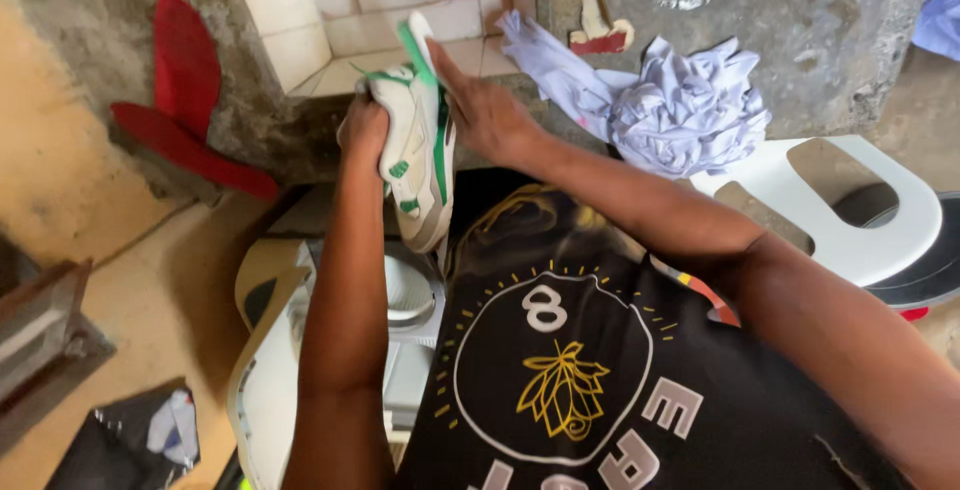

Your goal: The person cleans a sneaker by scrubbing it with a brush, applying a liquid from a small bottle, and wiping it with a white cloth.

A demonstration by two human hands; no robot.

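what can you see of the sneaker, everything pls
The sneaker is white with green trim and green laces, looking like leather or a synthetic, with a pale thick sole. It is held up off the ground, toe pointing down toward the person. The left hand grips its side; the right hand lies flat against the other side by the green tongue.

Head cam, looking straight down, real close

Just the one view, worn on the head, facing down past the chest; the left hand (362,130) and right hand (480,110) sit near top centre, floor either side of them.
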